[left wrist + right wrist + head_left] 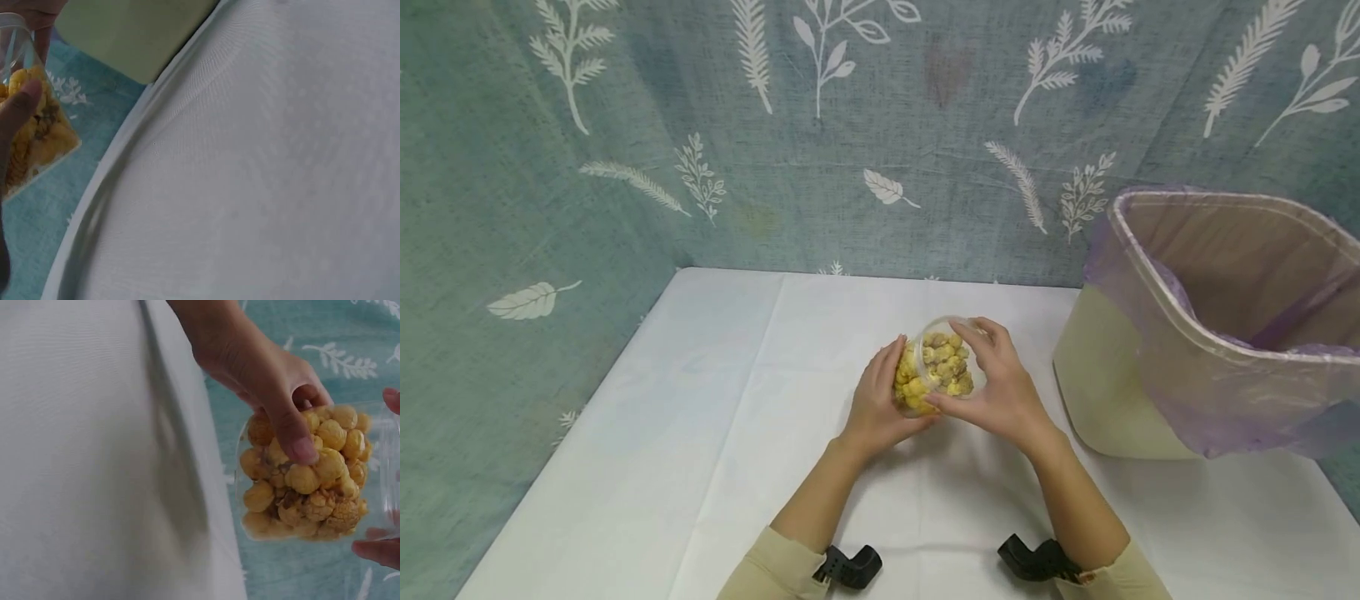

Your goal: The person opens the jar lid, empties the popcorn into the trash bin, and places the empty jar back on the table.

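Note:
A clear plastic jar (913, 390) of yellow caramel popcorn (328, 469) is tilted over the white table, its top toward the right. My left hand (880, 400) grips the jar's body from the left, the thumb lying across its side in the right wrist view. Around the clear lid (942, 325) at the top end, my right hand (1003, 392) curls its thumb and fingers. In the right wrist view only the right fingertips show, at the lid's edge. Popcorn fills much of the jar, with a bare space below the lid.
On the right of the white-covered table (775, 500) stands a pale green bin (1112, 383) lined with a purple bag (1225, 408). A teal cloth (880, 225) with white leaf prints hangs behind and to the left. Each wrist wears a black camera mount (853, 568).

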A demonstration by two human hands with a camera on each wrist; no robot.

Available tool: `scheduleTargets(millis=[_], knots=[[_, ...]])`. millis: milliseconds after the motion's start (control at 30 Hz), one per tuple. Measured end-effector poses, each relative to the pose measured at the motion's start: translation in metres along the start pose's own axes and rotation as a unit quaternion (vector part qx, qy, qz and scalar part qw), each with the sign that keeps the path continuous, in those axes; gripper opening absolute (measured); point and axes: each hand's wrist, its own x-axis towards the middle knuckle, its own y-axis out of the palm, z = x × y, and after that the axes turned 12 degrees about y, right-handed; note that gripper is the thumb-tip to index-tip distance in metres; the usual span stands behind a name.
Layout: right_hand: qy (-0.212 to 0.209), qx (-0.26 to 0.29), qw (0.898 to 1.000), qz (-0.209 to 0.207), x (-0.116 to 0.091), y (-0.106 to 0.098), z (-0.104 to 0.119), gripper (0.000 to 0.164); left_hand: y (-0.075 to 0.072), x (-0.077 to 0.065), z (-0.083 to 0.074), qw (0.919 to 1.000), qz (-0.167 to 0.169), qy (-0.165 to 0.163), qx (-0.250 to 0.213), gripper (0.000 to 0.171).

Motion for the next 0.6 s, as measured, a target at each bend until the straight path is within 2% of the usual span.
scheduleTargets(millis=[167, 233, 367, 467, 600], knots=[[0.002, 0.044, 0.999, 0.0, -0.004, -0.01, 0.008, 0.087, -0.011, 0.017, -0.013, 0.9986, 0.01, 0.019, 0.049, 0.133], [0.002, 0.056, 0.998, 0.0, -0.005, -0.012, 0.01, 0.086, -0.016, 0.022, -0.018, 0.9977, 0.017, 0.026, 0.061, 0.134], [-0.003, 0.075, 0.997, 0.002, -0.009, -0.017, 0.015, 0.087, -0.029, 0.032, -0.025, 0.9929, 0.018, 0.064, 0.098, 0.13], [-0.023, 0.087, 0.996, 0.006, -0.011, -0.02, 0.017, 0.089, -0.04, 0.039, -0.028, 0.9866, 0.013, 0.097, 0.13, 0.123], [-0.076, 0.089, 0.993, 0.003, -0.011, -0.023, 0.018, 0.089, -0.05, 0.044, -0.032, 0.9784, 0.01, 0.127, 0.162, 0.12]])
